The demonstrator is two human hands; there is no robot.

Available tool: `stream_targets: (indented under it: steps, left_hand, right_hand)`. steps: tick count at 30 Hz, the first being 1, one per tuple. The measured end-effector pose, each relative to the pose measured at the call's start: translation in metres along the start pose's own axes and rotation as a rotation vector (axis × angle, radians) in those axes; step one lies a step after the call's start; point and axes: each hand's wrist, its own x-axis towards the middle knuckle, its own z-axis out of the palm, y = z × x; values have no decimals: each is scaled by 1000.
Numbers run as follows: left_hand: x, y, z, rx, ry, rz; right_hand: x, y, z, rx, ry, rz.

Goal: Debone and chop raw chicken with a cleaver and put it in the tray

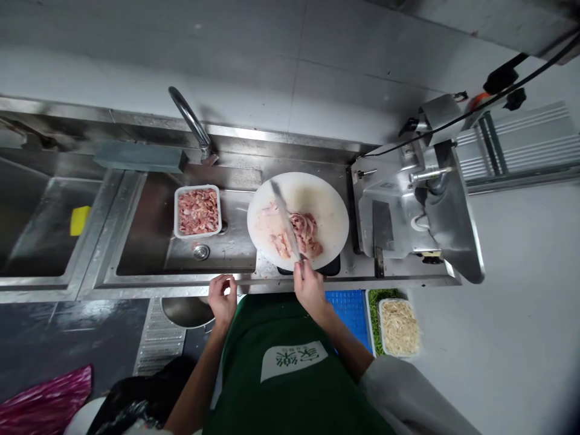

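Observation:
My right hand (310, 286) is closed around the handle of a kitchen knife (285, 217), whose blade slants away to the left over a round white cutting board (330, 241). Pieces of raw meat (306, 228) lie on the board to the right of the blade. Paler scraps (281, 244) lie along its left side, partly behind it. My left hand (223, 297) hangs at the counter's front edge, left of the board. Its fingers are loosely bent, with the thumb apart, and it holds nothing.
A white tub of cut meat (198, 211) stands in the sink (145, 235), below a curved faucet (190, 118). A slicing machine (421, 199) stands right of the board, with a cleaver (381, 229) on it. Lower right is a container of pale shreds (399, 326).

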Motion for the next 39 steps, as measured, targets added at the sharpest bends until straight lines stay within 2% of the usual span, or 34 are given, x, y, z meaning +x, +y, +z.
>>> stream_targets:
  steps: [3,6,10,13,15,17,19,22,23,24,25,26,29,32,35,37,39]
  left_hand:
    - [14,5,5,13,-24,51]
    - [32,18,31,-14,-152,130]
    - [49,39,90,-80,-431,327]
    - [51,43,117,-49,-516,380]
    - [55,41,119,-43,-532,395]
    - [65,39,113,-49,-591,443]
    - [83,40,108,-11,-738,533]
    - [117,46,110,124,-1045,684]
    - [124,48,112,166,-1107,711]
    - [129,49,115,199,-1117,714]
    - [129,49,117,226,-1073,691]
    - [126,49,119,246,-981,644]
    - [96,45,120,263,-612,439]
    - [65,37,107,204,-339,309]
    - [53,28,86,127,-96,244]
    - [52,24,76,102,6,231]
    - [53,24,77,82,-27,262]
  right_hand:
    - [10,11,30,-74,-200,70]
    - [16,20,44,-100,-225,62]
    - [20,21,35,-82,-235,31]
    - [20,24,18,-37,-251,35]
    - [15,31,6,10,-220,42]
    - [7,42,-6,64,-147,56]
    - [-1,56,-15,105,-79,85]
    - [-12,76,-22,155,-34,137]
    - [-16,81,-23,167,-28,155]
    - [-19,85,-22,172,-24,173]
    - [-21,88,-20,170,-20,191]
    - [-24,89,-18,161,-17,205]
    - [-28,84,-11,112,-37,206]
    - [-24,67,-14,56,-107,121]
    - [-15,46,-24,32,-96,16]
    - [-8,35,-26,61,-33,-39]
    - [-3,30,-19,63,-45,-50]
